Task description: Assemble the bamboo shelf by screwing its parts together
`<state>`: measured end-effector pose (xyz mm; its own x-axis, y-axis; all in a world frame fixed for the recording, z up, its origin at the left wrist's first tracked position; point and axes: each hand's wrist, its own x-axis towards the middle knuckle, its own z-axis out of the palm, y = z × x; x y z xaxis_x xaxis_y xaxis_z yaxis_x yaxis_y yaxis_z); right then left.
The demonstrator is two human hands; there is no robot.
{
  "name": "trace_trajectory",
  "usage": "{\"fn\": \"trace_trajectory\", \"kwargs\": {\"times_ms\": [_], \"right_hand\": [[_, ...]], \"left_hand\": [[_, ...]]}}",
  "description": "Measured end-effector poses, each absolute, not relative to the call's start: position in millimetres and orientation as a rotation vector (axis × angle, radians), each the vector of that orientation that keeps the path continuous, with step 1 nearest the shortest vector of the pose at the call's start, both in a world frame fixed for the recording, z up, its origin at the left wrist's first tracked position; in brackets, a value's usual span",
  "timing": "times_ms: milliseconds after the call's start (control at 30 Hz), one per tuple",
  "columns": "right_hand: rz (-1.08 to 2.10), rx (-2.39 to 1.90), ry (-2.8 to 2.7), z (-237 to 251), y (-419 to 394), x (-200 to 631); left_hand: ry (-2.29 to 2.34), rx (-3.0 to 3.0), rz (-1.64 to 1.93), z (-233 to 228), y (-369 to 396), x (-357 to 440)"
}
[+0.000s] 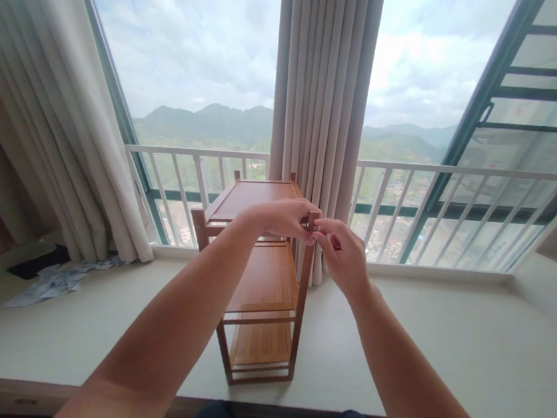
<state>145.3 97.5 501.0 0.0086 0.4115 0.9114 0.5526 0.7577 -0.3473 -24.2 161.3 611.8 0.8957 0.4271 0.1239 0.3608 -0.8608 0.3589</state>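
A brown wooden shelf rack point(270, 282) with several tiers stands upright on the pale ledge. My left hand point(285, 216) reaches over its top tier and is closed around the upper end of the near right post point(305, 272). From the right, my right hand point(342, 246) meets the same post end with thumb and forefinger pinched together. Whatever lies between those fingertips is too small to make out. Both hands nearly touch at the post top, where a small metallic spot shows.
The pale ledge point(417, 359) runs along the window behind a white railing point(464, 170). A grey curtain point(324, 73) hangs just behind the rack. At the left, crumpled papers point(59, 281) and a flat black item point(41, 261) lie by another curtain point(70, 98). My knees are below the ledge's front edge.
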Motion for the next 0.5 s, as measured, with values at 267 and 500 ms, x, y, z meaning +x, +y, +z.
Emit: {"fn": "trace_trajectory", "kwargs": {"times_ms": [267, 500], "right_hand": [[-0.393, -0.848, -1.675, 508.3, 97.8, 142.9], [-0.441, -0.991, -1.683, 507.0, 100.7, 140.2]], "left_hand": [[0.613, 2.790, 0.037, 628.2, 161.9, -25.3], [0.619, 2.773, -0.051, 638.8, 154.6, -27.1]]}}
